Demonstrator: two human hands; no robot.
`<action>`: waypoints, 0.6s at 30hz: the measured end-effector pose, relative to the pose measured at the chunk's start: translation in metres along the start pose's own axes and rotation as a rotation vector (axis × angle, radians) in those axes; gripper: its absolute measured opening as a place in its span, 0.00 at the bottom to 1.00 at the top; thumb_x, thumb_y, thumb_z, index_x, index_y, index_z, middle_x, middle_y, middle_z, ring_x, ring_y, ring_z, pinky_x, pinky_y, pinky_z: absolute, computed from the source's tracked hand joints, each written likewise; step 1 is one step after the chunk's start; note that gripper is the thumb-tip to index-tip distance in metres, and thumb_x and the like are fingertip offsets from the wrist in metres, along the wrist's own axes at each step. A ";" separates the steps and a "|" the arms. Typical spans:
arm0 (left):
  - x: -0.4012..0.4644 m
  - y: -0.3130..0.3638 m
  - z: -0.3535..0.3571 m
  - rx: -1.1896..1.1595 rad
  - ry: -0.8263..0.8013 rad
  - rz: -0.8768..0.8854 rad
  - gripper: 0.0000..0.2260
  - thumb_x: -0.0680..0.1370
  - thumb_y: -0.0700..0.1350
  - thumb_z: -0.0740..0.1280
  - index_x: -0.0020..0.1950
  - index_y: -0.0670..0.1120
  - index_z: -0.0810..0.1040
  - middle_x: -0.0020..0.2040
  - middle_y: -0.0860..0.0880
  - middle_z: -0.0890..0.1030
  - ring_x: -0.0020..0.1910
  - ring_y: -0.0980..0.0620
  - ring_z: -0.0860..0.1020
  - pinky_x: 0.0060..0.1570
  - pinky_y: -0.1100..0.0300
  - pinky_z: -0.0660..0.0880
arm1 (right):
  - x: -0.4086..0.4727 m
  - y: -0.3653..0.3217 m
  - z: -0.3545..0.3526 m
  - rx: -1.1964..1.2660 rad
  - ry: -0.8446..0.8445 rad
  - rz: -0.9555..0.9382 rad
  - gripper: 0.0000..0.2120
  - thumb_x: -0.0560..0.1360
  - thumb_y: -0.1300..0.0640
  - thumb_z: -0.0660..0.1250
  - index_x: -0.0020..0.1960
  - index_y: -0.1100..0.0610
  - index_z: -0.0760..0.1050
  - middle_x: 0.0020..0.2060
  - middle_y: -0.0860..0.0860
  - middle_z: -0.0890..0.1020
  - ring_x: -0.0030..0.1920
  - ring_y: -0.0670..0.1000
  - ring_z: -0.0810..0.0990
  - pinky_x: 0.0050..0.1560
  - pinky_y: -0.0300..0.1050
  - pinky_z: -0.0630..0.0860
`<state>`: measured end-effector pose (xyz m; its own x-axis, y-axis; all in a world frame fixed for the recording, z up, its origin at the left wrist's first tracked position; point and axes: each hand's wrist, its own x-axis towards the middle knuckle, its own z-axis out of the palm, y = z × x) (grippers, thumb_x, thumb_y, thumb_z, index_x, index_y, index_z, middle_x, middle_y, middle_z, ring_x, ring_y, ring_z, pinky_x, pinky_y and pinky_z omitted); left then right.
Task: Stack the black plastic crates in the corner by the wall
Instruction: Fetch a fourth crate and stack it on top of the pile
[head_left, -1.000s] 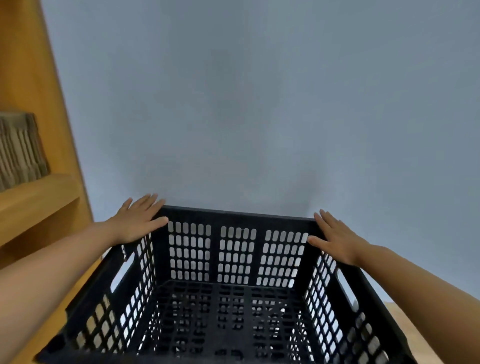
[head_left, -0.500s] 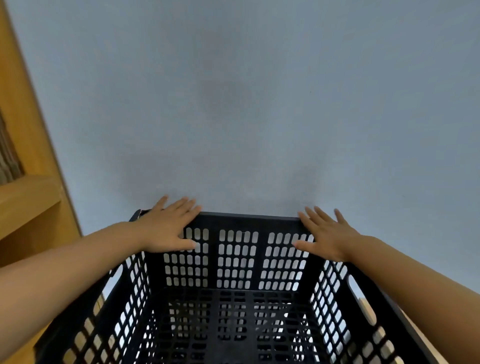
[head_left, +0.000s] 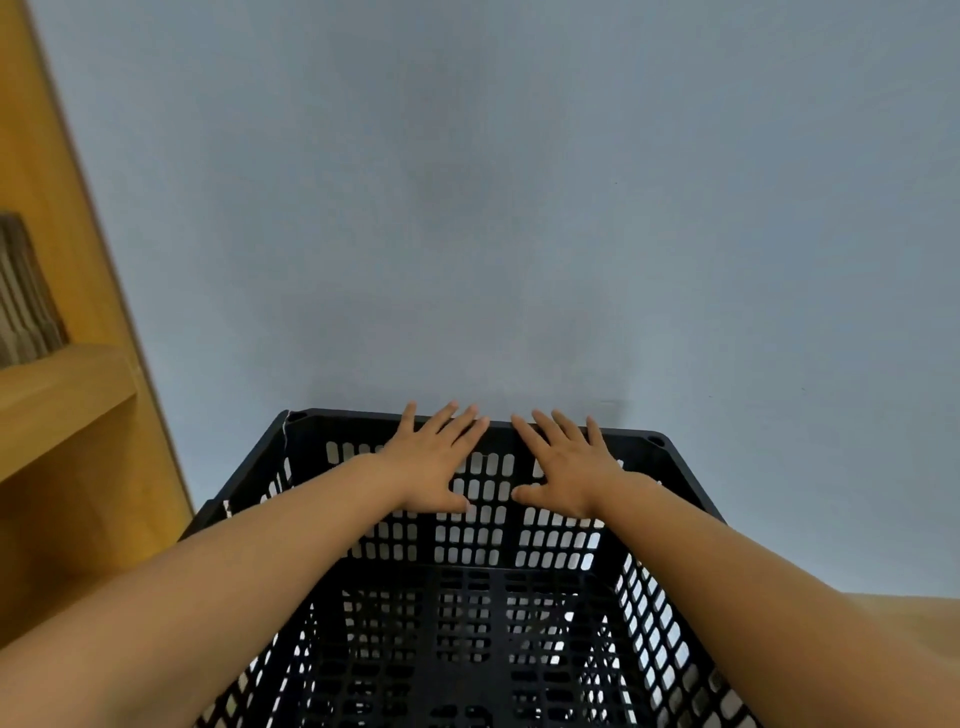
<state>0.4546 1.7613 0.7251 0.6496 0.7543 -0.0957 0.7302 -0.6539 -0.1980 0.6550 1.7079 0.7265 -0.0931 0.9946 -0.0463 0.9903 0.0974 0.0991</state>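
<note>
Since half a second before, we had slid both hands inward from the corners: our left hand and right hand lay flat, fingers straight, against the far side of the black crate, gripping nothing. The crate stood against the grey wall, beside a wooden shelf. We saw no readable label.

Hands drawn together on the crate

Left hand and right hand slid from the crate corners to its far wall's middle.
</note>
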 end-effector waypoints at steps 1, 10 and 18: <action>-0.004 0.000 -0.004 -0.016 -0.003 -0.005 0.42 0.75 0.64 0.58 0.76 0.50 0.35 0.78 0.49 0.36 0.76 0.48 0.35 0.71 0.37 0.36 | -0.006 0.001 -0.003 0.028 0.003 0.010 0.42 0.74 0.35 0.57 0.76 0.46 0.35 0.78 0.53 0.42 0.77 0.56 0.40 0.73 0.63 0.38; -0.106 0.066 -0.043 -0.180 0.141 -0.047 0.31 0.78 0.61 0.54 0.77 0.49 0.53 0.77 0.49 0.57 0.77 0.51 0.42 0.74 0.43 0.38 | -0.125 0.005 -0.026 0.191 0.225 -0.056 0.43 0.75 0.44 0.62 0.76 0.48 0.35 0.78 0.54 0.46 0.76 0.58 0.53 0.75 0.59 0.48; -0.203 0.189 -0.034 -0.178 0.121 -0.021 0.27 0.80 0.62 0.43 0.74 0.51 0.63 0.75 0.50 0.63 0.77 0.50 0.42 0.72 0.39 0.36 | -0.244 0.008 -0.007 0.206 0.269 -0.018 0.39 0.76 0.43 0.59 0.77 0.49 0.40 0.77 0.55 0.51 0.75 0.57 0.56 0.74 0.59 0.50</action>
<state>0.4680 1.4826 0.7402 0.6471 0.7620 0.0268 0.7624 -0.6467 -0.0221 0.6848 1.4665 0.7455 -0.1071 0.9695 0.2204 0.9857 0.1325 -0.1038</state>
